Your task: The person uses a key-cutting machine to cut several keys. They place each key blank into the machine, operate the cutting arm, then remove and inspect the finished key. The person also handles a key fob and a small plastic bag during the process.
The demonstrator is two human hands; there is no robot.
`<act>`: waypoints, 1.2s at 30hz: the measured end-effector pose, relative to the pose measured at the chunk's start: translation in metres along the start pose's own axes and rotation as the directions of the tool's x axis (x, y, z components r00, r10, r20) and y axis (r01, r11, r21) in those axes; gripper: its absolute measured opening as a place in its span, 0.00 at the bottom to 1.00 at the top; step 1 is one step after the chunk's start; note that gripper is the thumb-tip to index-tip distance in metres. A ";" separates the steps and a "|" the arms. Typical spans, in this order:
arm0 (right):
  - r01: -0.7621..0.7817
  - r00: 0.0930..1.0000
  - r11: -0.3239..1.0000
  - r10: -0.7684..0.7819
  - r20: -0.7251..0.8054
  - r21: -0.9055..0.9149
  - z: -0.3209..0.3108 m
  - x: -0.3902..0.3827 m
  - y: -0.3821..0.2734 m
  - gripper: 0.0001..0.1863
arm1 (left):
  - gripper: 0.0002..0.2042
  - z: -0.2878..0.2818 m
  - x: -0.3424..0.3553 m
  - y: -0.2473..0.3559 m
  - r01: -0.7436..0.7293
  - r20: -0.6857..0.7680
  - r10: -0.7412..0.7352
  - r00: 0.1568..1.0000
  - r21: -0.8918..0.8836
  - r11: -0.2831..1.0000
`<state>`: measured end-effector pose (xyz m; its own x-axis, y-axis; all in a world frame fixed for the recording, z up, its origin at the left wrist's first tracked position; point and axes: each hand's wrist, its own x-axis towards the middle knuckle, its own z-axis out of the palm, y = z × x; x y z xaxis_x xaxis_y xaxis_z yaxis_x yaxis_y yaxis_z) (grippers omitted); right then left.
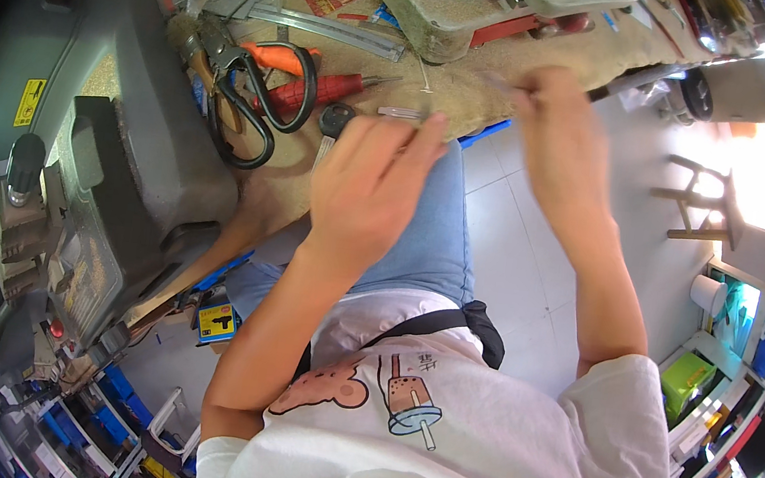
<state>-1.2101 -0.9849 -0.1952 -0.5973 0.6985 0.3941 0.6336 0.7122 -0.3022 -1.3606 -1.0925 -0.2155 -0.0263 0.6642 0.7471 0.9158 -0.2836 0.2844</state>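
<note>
On the left, a grey machine [157, 130] is sitting there with gritty shavings [101, 80] lying across it; a stray sleeve or wrist could be dragging those onto small parts. Next along, black-handled scissors [310, 96] are lying with their loops toward the person, beside a red-handled tool [329, 87], and that crowding could be snagging a finger on any quick reach.

Now a black-headed key [336, 117] is showing just beside the left hand [362, 184], so a careless knuckle might be nudging it off. That hand is hanging low by the near edge, fingers bent; whether it is pinching anything, nobody can tell from here. Just past its fingers, a small silver piece [400, 112] is lying on the bench [477, 93], perilously near the edge: one brush, and it could be dropping to the jeans [447, 218] or the floor [518, 227].

And on the right, the right hand [560, 151] is hovering, blurred, its fingers bunched near a thin sliver too smeared to identify; its grip isn't readable, and a loose hold could be letting something slip.
</note>
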 end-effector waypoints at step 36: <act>0.615 0.757 0.447 -0.566 -0.327 0.649 -0.051 -0.007 -0.205 0.15 | 0.10 -0.228 -0.031 0.021 0.489 0.133 -0.731 0.669 -0.820 0.299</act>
<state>-1.3107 -1.1393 -0.0917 -0.6501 0.1024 0.7529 -0.4032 0.7934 -0.4560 -1.4323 -1.2768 -0.0953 -0.6337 0.7439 0.2123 -0.0680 -0.3269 0.9426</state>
